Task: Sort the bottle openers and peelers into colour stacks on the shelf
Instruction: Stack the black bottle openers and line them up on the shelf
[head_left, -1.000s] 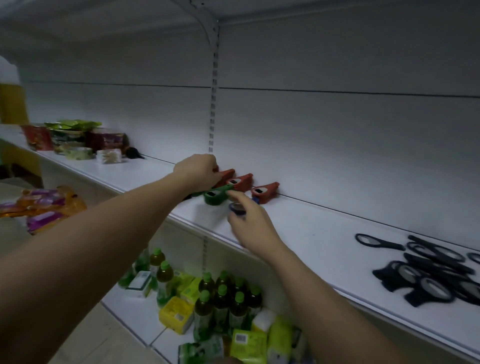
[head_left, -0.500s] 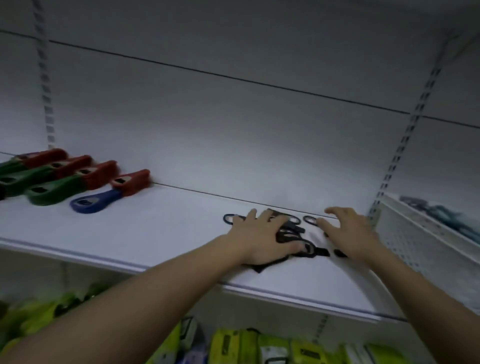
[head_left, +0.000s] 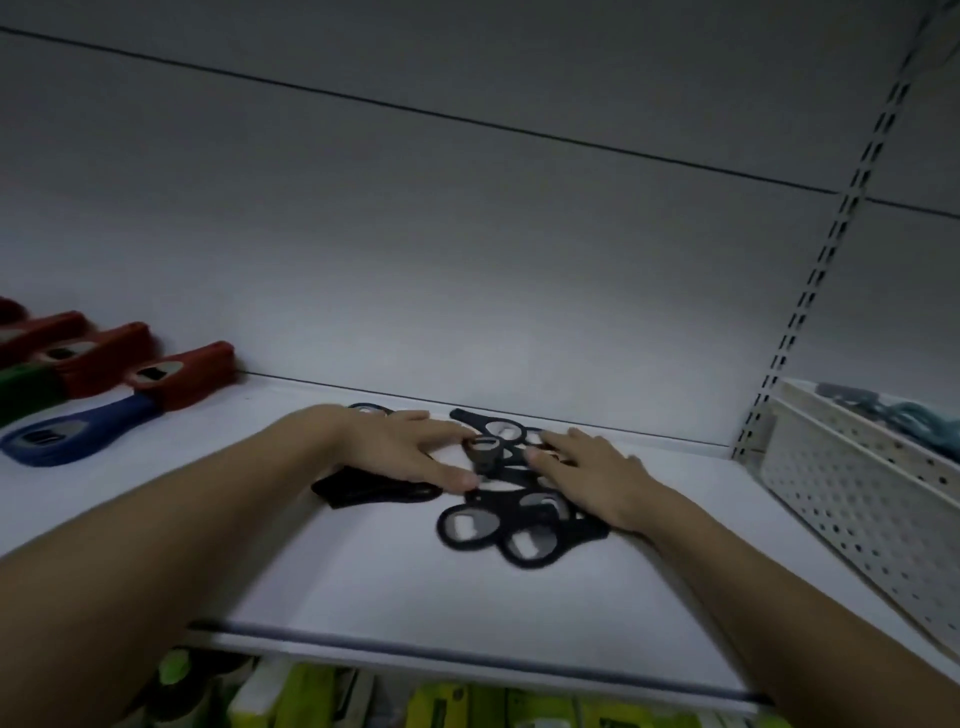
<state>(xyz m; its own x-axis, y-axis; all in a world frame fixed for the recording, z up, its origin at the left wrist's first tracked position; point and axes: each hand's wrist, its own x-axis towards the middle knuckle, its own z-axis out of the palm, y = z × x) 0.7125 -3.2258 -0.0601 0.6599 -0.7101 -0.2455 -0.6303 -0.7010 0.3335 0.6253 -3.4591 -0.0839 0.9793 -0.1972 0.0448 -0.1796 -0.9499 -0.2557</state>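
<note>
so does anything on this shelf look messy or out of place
Yes. The black bottle openers lie in a loose, overlapping jumble under both hands, pointing different ways rather than stacked. To the left, one blue bottle opener sits alone beside the red bottle openers.

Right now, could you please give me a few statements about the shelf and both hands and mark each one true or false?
1. Both hands rest on the black openers. True.
2. The blue opener lies among the black ones. False: it lies apart, to the left, by the red openers.
3. The left hand is lifting a red opener. False: its fingers lie straight on the black pile.
4. A perforated white basket stands right of the right hand. True.
</note>
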